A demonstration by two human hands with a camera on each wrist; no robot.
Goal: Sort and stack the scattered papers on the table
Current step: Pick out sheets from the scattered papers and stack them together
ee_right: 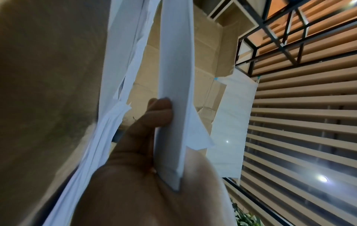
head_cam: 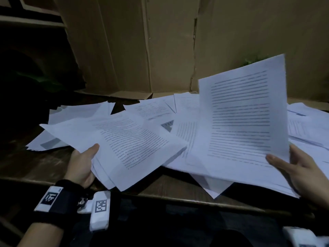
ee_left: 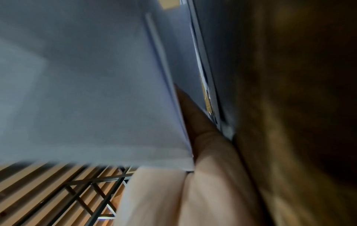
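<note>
White printed sheets lie scattered [head_cam: 179, 118] across the dark wooden table [head_cam: 44, 163]. My left hand [head_cam: 83, 163] grips a fanned bundle of sheets [head_cam: 124, 145] by its near-left corner, thumb on top, just above the table. My right hand [head_cam: 295, 168] pinches a few printed pages [head_cam: 247, 113] at their lower right corner and holds them raised, almost upright. In the right wrist view my fingers [ee_right: 154, 116] curl behind the held pages [ee_right: 173, 91]. In the left wrist view the bundle [ee_left: 86, 91] rests over my hand [ee_left: 193, 175].
A tall cardboard panel [head_cam: 151, 41] stands along the table's far edge. More loose sheets [head_cam: 308, 125] lie at the far right and hang over the near edge [head_cam: 215, 184]. A green plant [head_cam: 254, 59] shows behind the raised pages. Dark shelving [head_cam: 26, 41] is at the left.
</note>
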